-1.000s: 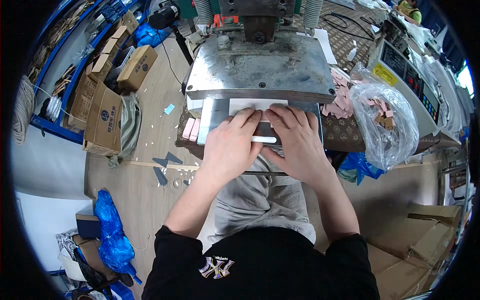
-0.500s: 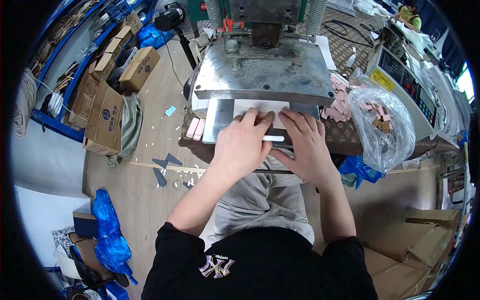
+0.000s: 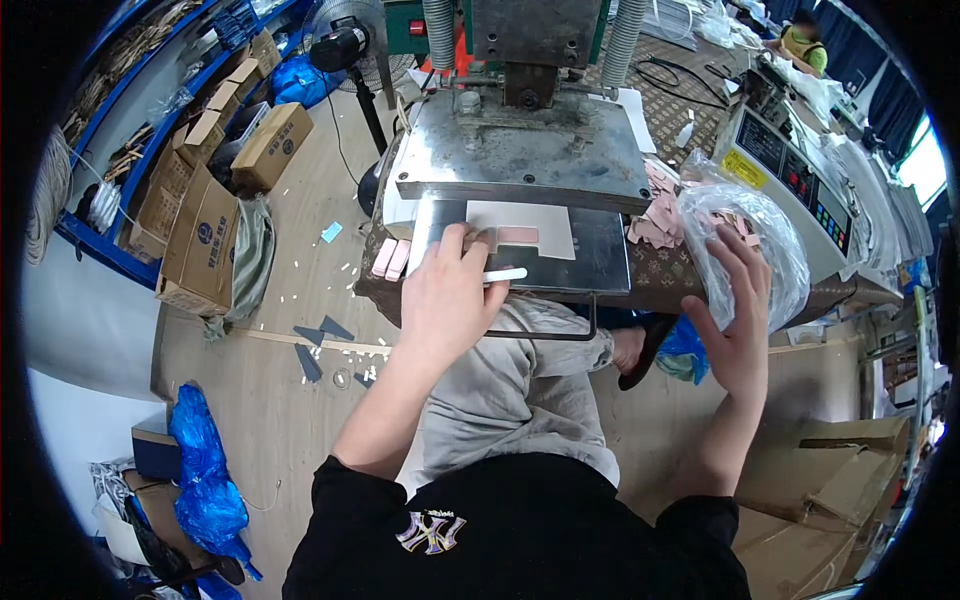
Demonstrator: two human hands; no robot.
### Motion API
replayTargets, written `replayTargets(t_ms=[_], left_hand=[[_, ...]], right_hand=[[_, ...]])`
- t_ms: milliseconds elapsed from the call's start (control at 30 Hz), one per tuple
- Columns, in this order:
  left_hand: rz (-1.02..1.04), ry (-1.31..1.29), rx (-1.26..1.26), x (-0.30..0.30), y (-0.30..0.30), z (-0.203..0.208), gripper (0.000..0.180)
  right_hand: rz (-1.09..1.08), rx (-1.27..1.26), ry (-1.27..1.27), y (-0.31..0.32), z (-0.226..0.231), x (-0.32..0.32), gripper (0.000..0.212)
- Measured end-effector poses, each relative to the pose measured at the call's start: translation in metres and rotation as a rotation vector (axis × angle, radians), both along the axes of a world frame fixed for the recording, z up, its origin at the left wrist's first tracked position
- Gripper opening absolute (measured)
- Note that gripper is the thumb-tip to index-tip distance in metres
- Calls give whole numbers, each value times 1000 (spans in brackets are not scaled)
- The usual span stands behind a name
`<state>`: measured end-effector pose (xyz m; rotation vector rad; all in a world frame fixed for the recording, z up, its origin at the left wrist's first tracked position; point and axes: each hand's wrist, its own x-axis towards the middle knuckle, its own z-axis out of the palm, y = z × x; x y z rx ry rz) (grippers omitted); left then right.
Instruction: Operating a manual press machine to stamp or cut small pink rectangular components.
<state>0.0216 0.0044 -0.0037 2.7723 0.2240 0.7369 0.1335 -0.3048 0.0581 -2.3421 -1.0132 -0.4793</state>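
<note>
Alignment of a small pink rectangular piece [image 3: 519, 236] appears to be the step in hand: it lies flat at a notch in the near edge of a pale card [image 3: 548, 222], which rests on the metal plate [image 3: 598, 262] in front of and partly beneath the heavy upper platen [image 3: 520, 160] of a press. The left hand [image 3: 443, 298] grips a slim white stick [image 3: 507, 274] between thumb and curled fingers, its forward fingertips bent down by the card's left side; whether they press on it, I cannot tell. The right hand [image 3: 738, 322] is apart from the plate, grasping nothing visible, its fingers loosely spread at the near-left side of a clear plastic bag [image 3: 785, 285]; contact with the bag is unclear. Beside the bag lies a heap of loose pink pieces [image 3: 657, 212], and two pink strips [image 3: 391, 259] sit left of the plate. As a judgement, the next move calls for keeping piece and card square to each other, with both hands clear of the platen before any pressing.
</note>
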Motion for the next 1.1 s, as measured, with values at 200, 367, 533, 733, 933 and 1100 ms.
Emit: replayTargets(t_ms=[200,367,533,733,933,1100], left_hand=[[-206,45,-160,-42,-13,-3,33],[-162,-36,-135,-33,-23,-5,35],[-82,19,15,6,-20,3,41],[-55,106,0,19,-25,3,45],[-65,125,1,22,-27,6,48],[-63,122,8,25,-28,9,52]], right_hand=[[-1,212,-229,-26,64,16,60],[100,339,-542,-32,107,29,56],[105,261,-610,-29,109,19,56],[110,229,-560,-35,100,13,58],[86,265,-523,-36,90,15,58],[112,254,-560,-42,100,17,60]])
